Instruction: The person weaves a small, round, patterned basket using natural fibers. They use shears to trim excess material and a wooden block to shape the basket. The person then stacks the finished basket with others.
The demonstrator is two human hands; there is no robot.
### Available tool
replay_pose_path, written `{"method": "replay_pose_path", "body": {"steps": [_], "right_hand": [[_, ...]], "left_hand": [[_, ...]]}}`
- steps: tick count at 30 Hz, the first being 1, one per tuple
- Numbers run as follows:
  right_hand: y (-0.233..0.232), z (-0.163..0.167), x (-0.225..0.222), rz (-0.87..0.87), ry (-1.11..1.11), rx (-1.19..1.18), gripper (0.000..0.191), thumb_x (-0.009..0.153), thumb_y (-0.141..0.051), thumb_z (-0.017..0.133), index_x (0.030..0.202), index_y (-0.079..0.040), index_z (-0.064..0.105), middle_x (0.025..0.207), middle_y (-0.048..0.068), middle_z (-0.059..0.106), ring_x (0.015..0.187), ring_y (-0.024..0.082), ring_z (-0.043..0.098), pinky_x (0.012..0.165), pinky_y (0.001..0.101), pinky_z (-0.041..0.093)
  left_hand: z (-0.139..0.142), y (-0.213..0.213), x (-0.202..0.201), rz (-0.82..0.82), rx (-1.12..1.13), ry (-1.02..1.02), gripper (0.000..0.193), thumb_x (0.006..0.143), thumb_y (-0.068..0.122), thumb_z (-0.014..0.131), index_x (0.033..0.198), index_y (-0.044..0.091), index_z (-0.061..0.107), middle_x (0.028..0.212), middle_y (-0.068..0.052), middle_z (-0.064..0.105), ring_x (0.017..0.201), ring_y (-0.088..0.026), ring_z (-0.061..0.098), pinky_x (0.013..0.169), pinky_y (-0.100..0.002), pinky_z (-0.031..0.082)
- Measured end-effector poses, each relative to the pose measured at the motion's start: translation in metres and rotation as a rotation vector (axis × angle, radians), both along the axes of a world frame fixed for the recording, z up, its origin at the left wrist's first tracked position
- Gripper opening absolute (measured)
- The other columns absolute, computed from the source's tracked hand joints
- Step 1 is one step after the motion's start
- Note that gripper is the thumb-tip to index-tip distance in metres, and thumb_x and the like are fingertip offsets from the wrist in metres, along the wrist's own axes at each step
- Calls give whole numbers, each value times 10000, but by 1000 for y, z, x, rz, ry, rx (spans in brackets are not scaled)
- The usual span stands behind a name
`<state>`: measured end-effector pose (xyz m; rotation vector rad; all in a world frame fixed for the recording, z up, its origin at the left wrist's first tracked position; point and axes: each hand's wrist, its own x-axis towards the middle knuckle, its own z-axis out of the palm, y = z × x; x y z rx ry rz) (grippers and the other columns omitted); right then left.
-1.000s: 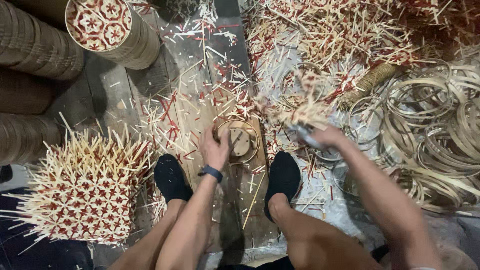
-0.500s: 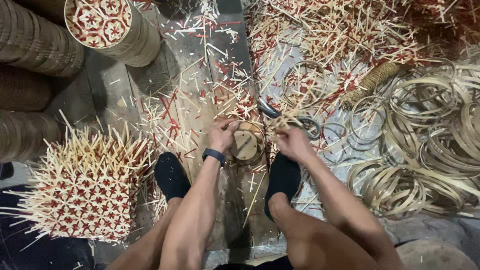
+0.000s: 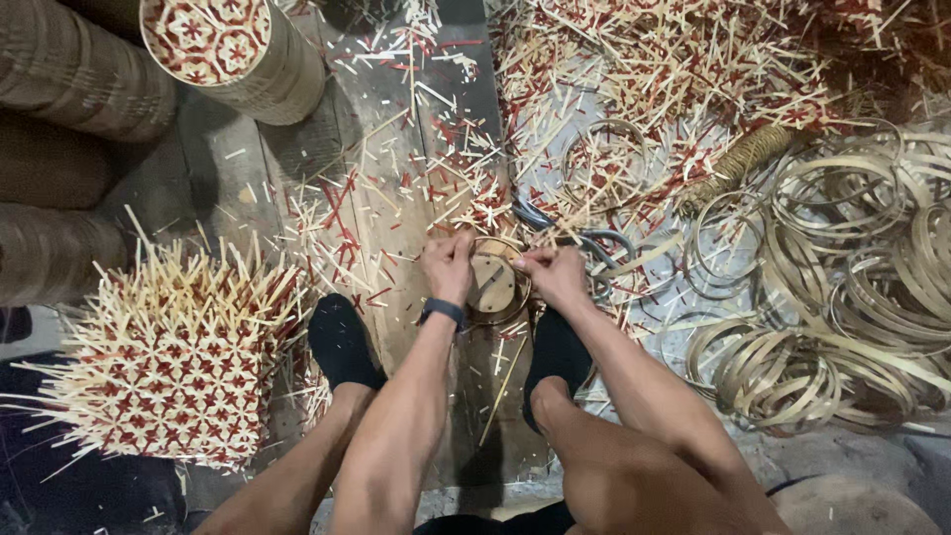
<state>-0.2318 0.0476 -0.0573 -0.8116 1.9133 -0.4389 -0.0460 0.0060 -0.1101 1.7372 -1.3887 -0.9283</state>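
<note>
A: Big stuff first, what's on the floor?

B: Right side: heap of thin pale bamboo strip hoops (image 3: 852,297), loose, none fitted to anything. Left: stacked woven brown cylinder baskets (image 3: 69,89), plus one round basket with red-and-cream star-weave lid (image 3: 233,54), looks finished. Below that, a flat red-and-cream star-weave mat with untrimmed stick ends (image 3: 173,367), so woven but not yet trimmed, I'd say. Cut red and cream stick offcuts (image 3: 634,69) litter the worn wooden board (image 3: 396,198).

A: And the piece in hand?

B: Small round wooden form with a thin bamboo ring round it (image 3: 492,282), on the board between the two black-socked feet (image 3: 342,342), w/ the hands on either side. Left hand (image 3: 451,266), dark wristband on the wrist, fingers curled and pressed on the ring's left edge. Right hand (image 3: 555,275) pinching the ring's right edge, fingertips together.

A: Progress?

B: My read: early on this one. Ring seated, no weave on it yet. Dark-handled scissors (image 3: 580,238) lie just beside the right hand, not held.
</note>
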Motion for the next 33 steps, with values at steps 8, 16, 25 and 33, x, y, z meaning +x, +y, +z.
{"method": "replay_pose_path", "body": {"steps": [8, 16, 25, 33], "right_hand": [[28, -15, -5, -178, -452, 23, 225, 904, -182, 760, 1008, 17, 749, 906, 76, 743, 770, 153, 715, 667, 321, 659], [28, -11, 2, -318, -400, 50, 184, 914, -135, 775, 925, 42, 725, 841, 116, 705, 654, 201, 681, 591, 356, 613], [39, -4, 19, -366, -632, 45, 162, 918, -74, 694, 926, 44, 584, 828, 185, 692, 676, 277, 752, 608, 378, 670], [37, -13, 29, -356, -548, -11, 214, 929, -17, 674, 1037, 83, 518, 861, 194, 671, 647, 280, 749, 521, 362, 646]], "left_hand": [[-1, 47, 45, 131, 528, 227, 267, 869, 180, 795, 1037, -26, 771, 908, -94, 784, 776, -153, 708, 710, -295, 550], [2, 37, 47, 276, 653, 324, 264, 794, 112, 859, 1021, -14, 816, 831, -53, 791, 683, -97, 675, 627, -261, 543], [15, 86, 27, 389, 786, 1063, 245, 929, 5, 583, 1169, -41, 566, 1105, -134, 704, 930, -252, 751, 793, -421, 671], [-14, 100, 9, 466, 719, 881, 217, 963, 14, 613, 1161, -63, 657, 1046, -138, 720, 823, -237, 717, 719, -370, 639]]}}
